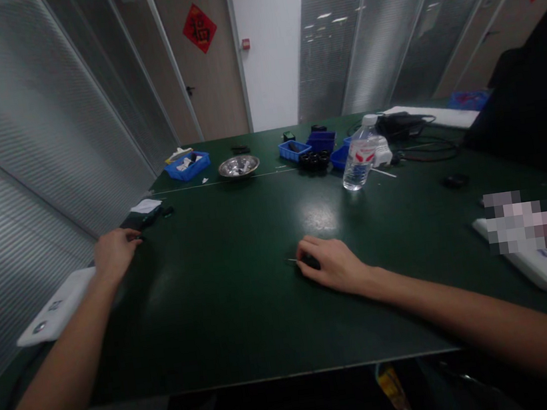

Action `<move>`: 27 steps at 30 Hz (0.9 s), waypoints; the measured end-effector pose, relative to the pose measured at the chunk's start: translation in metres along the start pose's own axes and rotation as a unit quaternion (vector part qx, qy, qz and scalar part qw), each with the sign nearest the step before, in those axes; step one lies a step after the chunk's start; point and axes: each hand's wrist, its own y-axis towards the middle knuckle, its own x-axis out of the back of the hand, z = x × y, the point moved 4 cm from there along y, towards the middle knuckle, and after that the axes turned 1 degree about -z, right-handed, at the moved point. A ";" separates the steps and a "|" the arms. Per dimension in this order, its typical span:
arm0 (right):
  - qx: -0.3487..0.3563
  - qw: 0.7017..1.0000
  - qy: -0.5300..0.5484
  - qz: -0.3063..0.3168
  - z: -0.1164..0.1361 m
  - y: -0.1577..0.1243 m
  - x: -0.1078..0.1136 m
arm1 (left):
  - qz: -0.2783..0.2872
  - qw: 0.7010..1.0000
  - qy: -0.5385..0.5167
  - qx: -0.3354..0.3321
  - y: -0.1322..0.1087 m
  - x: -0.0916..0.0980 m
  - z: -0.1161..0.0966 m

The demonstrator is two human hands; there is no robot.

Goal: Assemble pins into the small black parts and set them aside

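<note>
My right hand (331,261) rests on the green table (224,292), fingers closed around a dark-handled tool (312,261). A thin, pale metal shaft sticks out to the left of the fingers; it may be a small screwdriver, but most of it is hidden. At the table's left edge, my left hand (116,254) has its thumb and fingers pinched at a small dark piece (138,236), too small to name. Just beyond that hand lie several dark parts (151,217) and a white paper (146,206).
Farther back stand a blue bin (189,169), a metal bowl (240,174) and another blue bin (296,155). A water bottle (358,160) stands right of centre. White flat devices lie left (58,307) and right (533,265), the right one beside another person's hand.
</note>
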 end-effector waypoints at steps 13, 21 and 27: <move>0.008 1.000 -0.001 -0.004 -0.001 0.000 0.000 | 0.017 1.000 0.010 -0.012 -0.004 0.002 -0.006; 0.007 1.000 -0.006 -0.005 -0.002 0.000 -0.002 | 0.017 0.999 0.025 -0.019 -0.002 0.000 -0.007; 0.008 1.000 -0.008 -0.006 -0.003 0.000 -0.002 | 0.018 0.999 0.032 -0.031 -0.003 0.002 -0.009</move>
